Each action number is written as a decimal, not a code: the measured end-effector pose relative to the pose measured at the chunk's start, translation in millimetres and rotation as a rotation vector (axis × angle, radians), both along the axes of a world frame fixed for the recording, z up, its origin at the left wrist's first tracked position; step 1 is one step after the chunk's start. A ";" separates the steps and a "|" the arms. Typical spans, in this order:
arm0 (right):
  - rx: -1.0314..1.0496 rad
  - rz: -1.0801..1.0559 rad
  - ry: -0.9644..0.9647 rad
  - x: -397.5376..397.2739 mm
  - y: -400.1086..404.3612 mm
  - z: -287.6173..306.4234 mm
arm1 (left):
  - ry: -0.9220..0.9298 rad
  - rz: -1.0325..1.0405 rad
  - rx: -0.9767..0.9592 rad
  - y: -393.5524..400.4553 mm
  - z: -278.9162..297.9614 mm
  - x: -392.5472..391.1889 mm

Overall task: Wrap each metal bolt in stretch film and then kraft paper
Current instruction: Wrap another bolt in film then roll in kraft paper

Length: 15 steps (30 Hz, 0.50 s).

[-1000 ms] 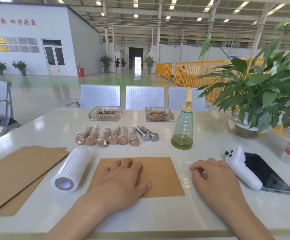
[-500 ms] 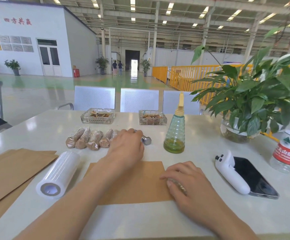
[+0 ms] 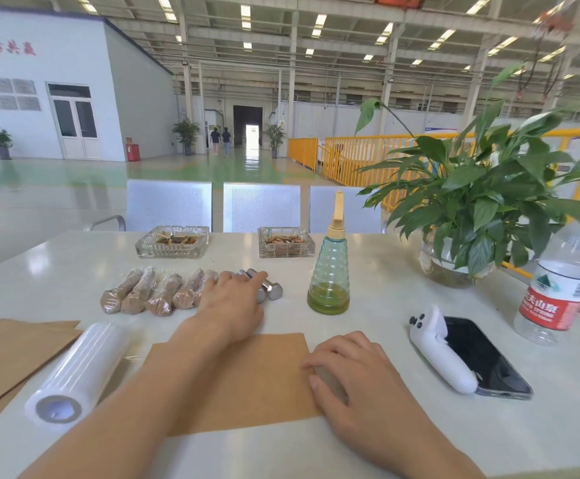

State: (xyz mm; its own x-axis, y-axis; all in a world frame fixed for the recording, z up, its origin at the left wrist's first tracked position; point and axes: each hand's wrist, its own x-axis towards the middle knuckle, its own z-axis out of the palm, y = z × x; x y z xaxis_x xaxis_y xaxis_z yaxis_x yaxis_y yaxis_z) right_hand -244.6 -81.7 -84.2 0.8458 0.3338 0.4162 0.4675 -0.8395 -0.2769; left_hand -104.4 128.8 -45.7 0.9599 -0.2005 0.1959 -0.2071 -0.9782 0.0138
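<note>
Reaching left hand (image 3: 233, 305) touches 2 bare bolts (image 3: 270, 288); right hand (image 3: 357, 371) rests on kraft paper (image 3: 247, 378).

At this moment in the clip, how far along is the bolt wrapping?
Done: several wrapped bolts lie in a row, part of it behind the hand. In hand: the left hand reaches onto two bare bolts; the right hand rests at the kraft sheet edge. Left: both bare bolts need film from the roll, then paper.

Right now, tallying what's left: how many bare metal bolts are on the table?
2, side by side right of the wrapped row: one fully visible, the other half under the left hand. More may be hidden.
</note>
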 end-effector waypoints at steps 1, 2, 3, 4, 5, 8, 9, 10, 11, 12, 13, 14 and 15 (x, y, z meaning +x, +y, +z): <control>-0.002 -0.002 0.001 -0.5 -0.1 0.1 | 0.018 -0.001 0.018 -0.5 -0.7 -1.8; -0.003 -0.002 0.002 -0.7 -0.2 0.3 | 0.021 0.003 0.035 -1.1 -0.4 -4.1; -0.002 -0.001 0.002 -1.0 -0.3 0.5 | 0.006 0.010 0.052 -1.8 0.4 -6.9; 0.000 -0.001 0.002 -1.6 -0.4 0.6 | -0.023 0.017 0.069 -2.9 1.3 -10.3; 0.004 -0.004 -0.001 -1.8 -0.5 1.0 | -0.055 0.027 0.092 -4.5 2.9 -13.7; 0.017 -0.008 -0.008 -2.8 0.0 1.1 | -0.079 0.069 0.178 -12.5 8.1 -25.1; 0.020 -0.009 -0.008 -3.1 0.2 1.2 | -0.062 0.088 0.195 -16.1 9.7 -28.1; 0.023 -0.010 -0.010 -3.2 0.4 1.1 | -0.039 0.108 0.196 -19.5 11.2 -30.2; 0.025 -0.010 -0.014 -3.7 0.6 0.8 | -0.017 0.127 0.184 -23.2 12.0 -31.5; 0.029 -0.012 -0.017 -4.3 0.6 0.8 | -0.006 0.145 0.173 -26.7 12.4 -31.3; 0.034 -0.012 -0.018 -4.8 0.6 0.9 | -0.006 0.158 0.170 -29.5 10.9 -30.1; 0.038 -0.011 -0.018 -5.2 1.1 1.2 | -0.008 0.167 0.172 -30.9 9.2 -28.6; 0.039 -0.006 -0.017 -5.7 1.4 1.5 | -0.004 0.177 0.166 -31.8 7.4 -27.4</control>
State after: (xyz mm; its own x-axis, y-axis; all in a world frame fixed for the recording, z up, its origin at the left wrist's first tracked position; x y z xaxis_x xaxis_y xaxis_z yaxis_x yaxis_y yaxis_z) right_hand -250.3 -80.3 -82.6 0.8408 0.3117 0.4426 0.4669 -0.8313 -0.3015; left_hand -131.8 97.0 -38.2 0.9822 -0.0594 0.1784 -0.0324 -0.9881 -0.1505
